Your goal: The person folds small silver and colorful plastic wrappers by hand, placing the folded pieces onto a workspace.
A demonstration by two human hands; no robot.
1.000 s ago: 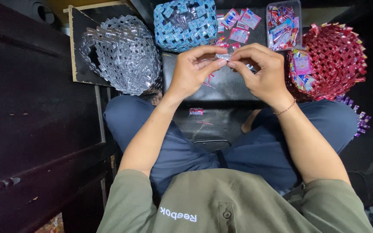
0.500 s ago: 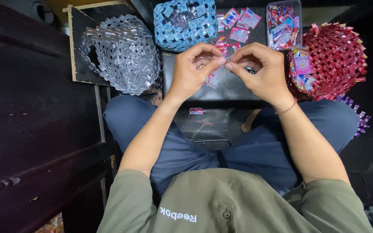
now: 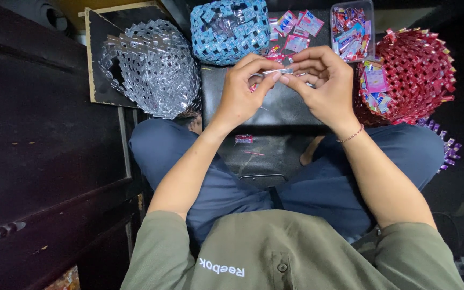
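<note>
Both grips pinch one thin silvery wrapper strip (image 3: 277, 71): left hand (image 3: 243, 91) and right hand (image 3: 323, 86) clamp its ends, keeping it taut over the dark board (image 3: 275, 107). Around them lie a blue woven basket (image 3: 229, 29), a red one (image 3: 414, 75) and a silver one (image 3: 154, 67).

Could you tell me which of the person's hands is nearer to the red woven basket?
Right. The right hand is just beside the red basket, close to its near rim. The left hand is farther away, on the other side of the right hand, nearer the blue basket.
</note>
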